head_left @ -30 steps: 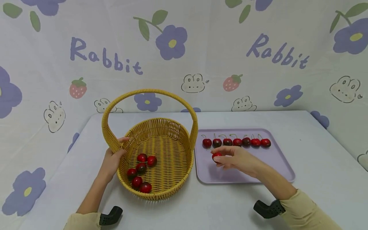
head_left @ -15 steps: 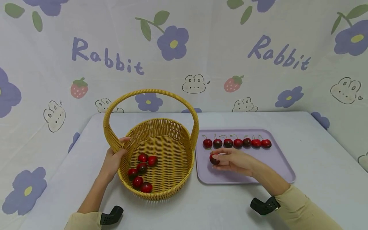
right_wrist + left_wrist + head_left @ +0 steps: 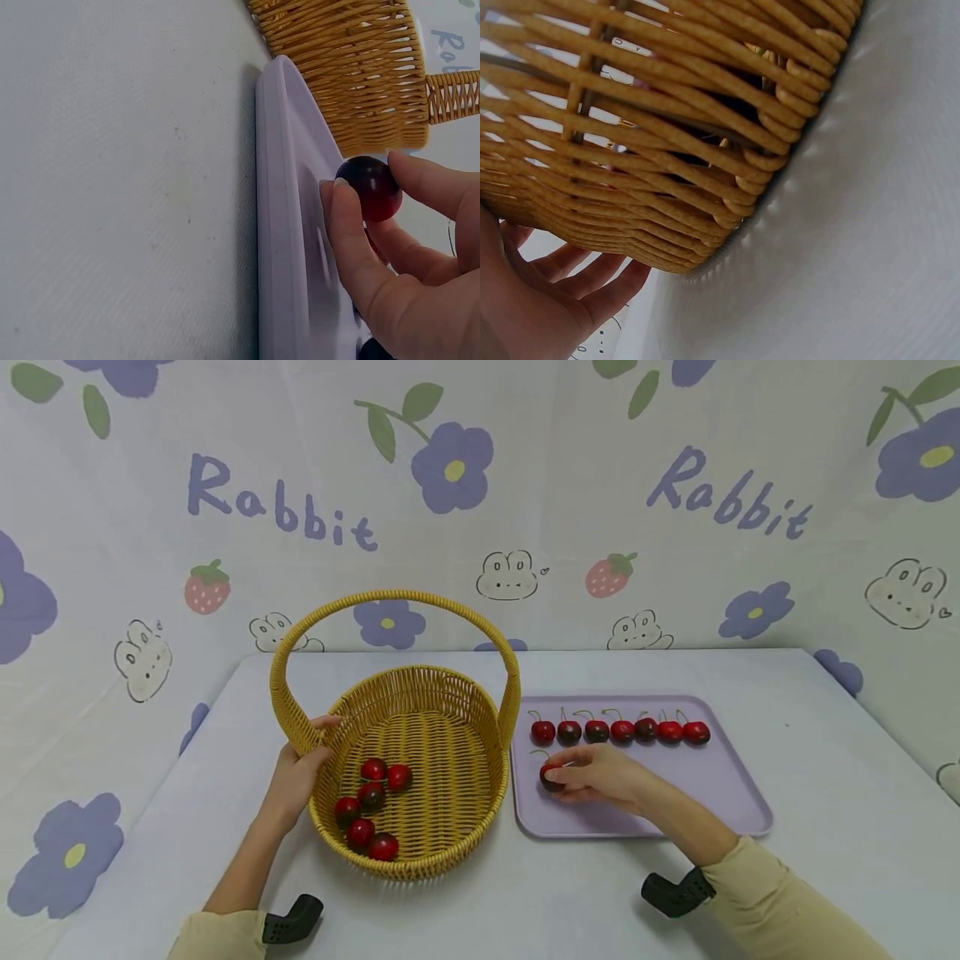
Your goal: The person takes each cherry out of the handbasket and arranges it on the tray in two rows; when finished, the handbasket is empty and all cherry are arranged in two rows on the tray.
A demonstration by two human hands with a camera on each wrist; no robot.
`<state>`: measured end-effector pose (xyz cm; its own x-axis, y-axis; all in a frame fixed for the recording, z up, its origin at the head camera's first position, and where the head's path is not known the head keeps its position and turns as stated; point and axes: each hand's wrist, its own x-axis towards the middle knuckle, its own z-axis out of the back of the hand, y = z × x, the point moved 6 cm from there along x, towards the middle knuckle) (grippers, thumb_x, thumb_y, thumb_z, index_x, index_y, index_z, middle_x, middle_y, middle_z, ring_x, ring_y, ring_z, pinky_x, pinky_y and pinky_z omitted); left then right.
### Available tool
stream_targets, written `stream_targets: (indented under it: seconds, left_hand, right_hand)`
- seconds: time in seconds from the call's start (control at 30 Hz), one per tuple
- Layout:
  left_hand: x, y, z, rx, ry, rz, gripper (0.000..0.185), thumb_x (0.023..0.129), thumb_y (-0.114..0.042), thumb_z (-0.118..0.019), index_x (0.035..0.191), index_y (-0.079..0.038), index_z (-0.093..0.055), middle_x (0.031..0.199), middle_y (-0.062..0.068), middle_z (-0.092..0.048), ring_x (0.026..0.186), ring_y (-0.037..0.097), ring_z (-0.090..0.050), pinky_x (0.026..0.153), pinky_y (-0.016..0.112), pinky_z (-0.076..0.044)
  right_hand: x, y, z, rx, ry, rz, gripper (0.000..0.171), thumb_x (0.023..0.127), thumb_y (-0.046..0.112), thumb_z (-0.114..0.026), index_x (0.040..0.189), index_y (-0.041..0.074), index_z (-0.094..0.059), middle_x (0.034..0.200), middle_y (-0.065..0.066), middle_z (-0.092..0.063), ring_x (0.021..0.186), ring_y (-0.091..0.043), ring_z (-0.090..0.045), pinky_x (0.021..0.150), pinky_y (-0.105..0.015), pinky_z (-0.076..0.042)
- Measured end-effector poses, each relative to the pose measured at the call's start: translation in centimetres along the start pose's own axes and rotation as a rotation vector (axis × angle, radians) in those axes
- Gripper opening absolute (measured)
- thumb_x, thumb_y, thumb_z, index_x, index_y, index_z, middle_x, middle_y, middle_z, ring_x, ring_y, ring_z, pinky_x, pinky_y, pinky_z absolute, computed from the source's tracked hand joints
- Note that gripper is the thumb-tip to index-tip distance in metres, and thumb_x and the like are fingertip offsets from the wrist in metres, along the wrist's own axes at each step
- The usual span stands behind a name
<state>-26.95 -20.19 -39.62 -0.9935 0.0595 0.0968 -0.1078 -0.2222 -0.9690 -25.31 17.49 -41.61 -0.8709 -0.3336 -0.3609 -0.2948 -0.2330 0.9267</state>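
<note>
Woven yellow wicker forms the basket [image 3: 408, 760] at centre-left of the head view; my left hand [image 3: 296, 777] holds its left rim, thumb over the edge and fingers curled against the outer wall. Six cherries [image 3: 367, 810] lie on its floor, lower left.

My right hand [image 3: 600, 774] pinches one dark cherry [image 3: 551, 777] between thumb and fingers. Compared with a second ago, this cherry is lower and further left: it is now touching or just above the lavender tray [image 3: 720, 777] at its left end, below the row of seven cherries [image 3: 618, 731] along the tray's far side. I judge that a second row is being started, with the release not yet done.

Clearances: in the right wrist view the cherry sits near the tray's raised lip, and the basket wall stands just beside that lip. Open tray surface extends toward the right of the frame, and bare desk [image 3: 825, 760] lies beyond it.
</note>
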Motion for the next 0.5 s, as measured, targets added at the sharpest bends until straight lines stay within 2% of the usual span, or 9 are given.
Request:
stream_targets:
  seconds: [0.27, 0.5]
  left_hand:
    - [-0.01, -0.06, -0.01, 0.012, -0.004, 0.004, 0.041, 0.093, 0.002, -0.037, 0.134, 0.001, -0.046, 0.145, 0.020, -0.036, 0.134, 0.034, -0.030, 0.108, 0.049, -0.021]
    - [-0.03, -0.16, -0.03, 0.013, -0.008, 0.009, 0.041, 0.093, 0.002, -0.037, 0.133, 0.002, -0.046, 0.145, 0.020, -0.036, 0.134, 0.033, -0.031, 0.108, 0.049, -0.021]
  right_hand:
    - [0.54, 0.03, 0.16, -0.065, -0.011, -0.023, 0.037, 0.091, 0.011, -0.063, 0.120, -0.011, -0.055, 0.097, -0.013, -0.063, 0.081, -0.020, -0.063, 0.074, -0.031, -0.053]
    - [0.43, 0.68, -0.08, -0.122, -0.043, -0.041, 0.034, 0.091, 0.011, -0.063, 0.118, -0.010, -0.058, 0.096, -0.012, -0.063, 0.079, -0.019, -0.063, 0.071, -0.031, -0.053]
